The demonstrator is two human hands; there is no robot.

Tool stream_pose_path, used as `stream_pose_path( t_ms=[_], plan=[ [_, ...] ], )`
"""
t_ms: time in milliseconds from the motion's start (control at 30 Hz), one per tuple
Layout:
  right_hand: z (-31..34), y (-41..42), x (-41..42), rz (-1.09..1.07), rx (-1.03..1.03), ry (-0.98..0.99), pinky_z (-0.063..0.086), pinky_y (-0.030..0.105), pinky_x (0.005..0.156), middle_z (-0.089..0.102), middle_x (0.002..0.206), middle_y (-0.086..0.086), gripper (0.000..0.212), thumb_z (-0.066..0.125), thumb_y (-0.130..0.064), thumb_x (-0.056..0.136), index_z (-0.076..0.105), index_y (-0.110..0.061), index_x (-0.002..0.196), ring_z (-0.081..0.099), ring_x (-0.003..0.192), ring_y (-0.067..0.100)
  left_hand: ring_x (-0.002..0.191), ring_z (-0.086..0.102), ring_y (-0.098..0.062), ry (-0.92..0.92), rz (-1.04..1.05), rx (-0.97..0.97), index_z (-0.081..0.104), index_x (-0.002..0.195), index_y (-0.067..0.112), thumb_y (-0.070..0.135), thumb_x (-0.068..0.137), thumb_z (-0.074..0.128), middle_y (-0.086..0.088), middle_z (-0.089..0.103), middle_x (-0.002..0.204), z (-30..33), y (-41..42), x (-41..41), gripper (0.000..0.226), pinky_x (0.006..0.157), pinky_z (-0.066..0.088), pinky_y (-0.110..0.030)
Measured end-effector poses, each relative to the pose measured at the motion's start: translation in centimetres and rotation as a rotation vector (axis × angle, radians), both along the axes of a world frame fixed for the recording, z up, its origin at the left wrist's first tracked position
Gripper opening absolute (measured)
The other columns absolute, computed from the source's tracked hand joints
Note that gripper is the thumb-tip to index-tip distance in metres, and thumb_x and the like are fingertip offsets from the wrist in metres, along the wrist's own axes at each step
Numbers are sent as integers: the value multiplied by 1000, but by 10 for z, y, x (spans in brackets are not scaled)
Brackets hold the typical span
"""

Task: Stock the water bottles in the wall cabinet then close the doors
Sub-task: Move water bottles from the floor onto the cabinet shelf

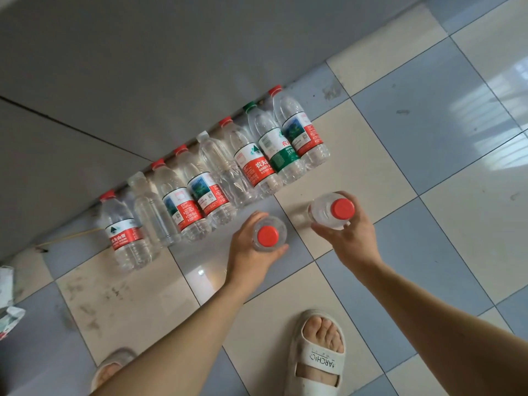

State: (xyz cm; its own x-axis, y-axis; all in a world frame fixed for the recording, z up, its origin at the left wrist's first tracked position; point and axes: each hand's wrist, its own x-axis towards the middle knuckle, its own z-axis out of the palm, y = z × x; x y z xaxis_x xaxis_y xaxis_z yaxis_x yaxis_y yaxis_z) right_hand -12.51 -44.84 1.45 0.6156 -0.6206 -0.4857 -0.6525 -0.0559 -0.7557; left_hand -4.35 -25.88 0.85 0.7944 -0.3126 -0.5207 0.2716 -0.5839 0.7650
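Note:
My left hand grips a clear water bottle with a red cap, seen from above. In my right hand is a second red-capped bottle, also held upright above the tiled floor. Just beyond both hands, a row of several water bottles stands on the floor against a grey wall. Most have red caps and red labels; one has a green cap and green label, and two are unlabelled with clear caps. The wall cabinet is not in view.
The floor is chequered in cream and blue-grey tiles. My two feet in white slippers stand at the bottom of the view. Crumpled packaging lies at the left edge. A thin yellow cord runs along the wall base.

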Motion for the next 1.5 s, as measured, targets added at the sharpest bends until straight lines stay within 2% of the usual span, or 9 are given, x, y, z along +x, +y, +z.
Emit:
stream_pose_path(
  t_ms=[267,367,567,767,933,1033,1200,1367,1500],
  plan=[
    [69,26,0,123,41,12,50,44,101,65,120,-12,70,93,-32,69,56,-37,128,60,113,18,98,70,-17,31,160,-9,70,107,25,28,60,98,6,75,102,56,30,14,54,86,58,-34],
    [118,40,9,150,32,0,49,46,102,66,120,-12,69,92,-33,70,57,-33,130,60,113,17,92,72,-18,51,186,-46,71,103,27,32,58,98,6,76,96,104,45,22,53,64,58,-22],
    [262,73,45,203,93,-108,47,52,109,65,132,-7,72,89,-32,74,54,-27,137,60,123,20,84,71,-5,26,277,-111,71,103,23,23,60,98,12,76,91,255,81,38,51,75,55,-21],
    [445,115,83,353,58,-157,48,33,98,61,115,-25,69,92,-32,70,52,-40,127,59,111,12,73,70,2,-51,344,-189,71,94,20,8,62,94,15,77,83,442,128,64,41,62,48,-7],
    [598,141,100,452,10,-200,50,15,80,68,109,-22,64,92,-39,68,59,-37,123,66,99,0,85,73,-10,-129,350,-230,69,102,25,27,61,97,10,77,90,599,169,84,50,73,56,-24],
    [685,160,117,474,25,-287,59,22,75,72,99,-23,55,93,-34,67,61,-43,111,69,93,1,84,73,-2,-207,412,-299,68,102,31,48,50,92,16,76,90,677,191,91,59,70,53,-18],
    [806,211,150,496,8,-473,56,14,66,72,102,-19,62,92,-32,63,63,-38,117,70,89,-1,85,73,-2,-392,428,-426,68,95,48,46,57,89,16,77,91,785,228,109,43,67,55,-15],
    [898,272,191,527,-10,-666,56,13,73,76,100,-16,56,93,-24,67,65,-36,113,72,92,1,91,74,-5,-551,371,-553,71,101,42,43,61,88,12,78,98,886,283,147,43,72,54,-13],
    [964,314,227,512,-14,-793,56,13,72,77,103,-13,51,90,-42,62,68,-42,108,73,95,4,92,74,-7,-682,345,-586,71,105,31,40,60,89,10,77,98,963,331,190,50,72,54,-13]
  ],
)
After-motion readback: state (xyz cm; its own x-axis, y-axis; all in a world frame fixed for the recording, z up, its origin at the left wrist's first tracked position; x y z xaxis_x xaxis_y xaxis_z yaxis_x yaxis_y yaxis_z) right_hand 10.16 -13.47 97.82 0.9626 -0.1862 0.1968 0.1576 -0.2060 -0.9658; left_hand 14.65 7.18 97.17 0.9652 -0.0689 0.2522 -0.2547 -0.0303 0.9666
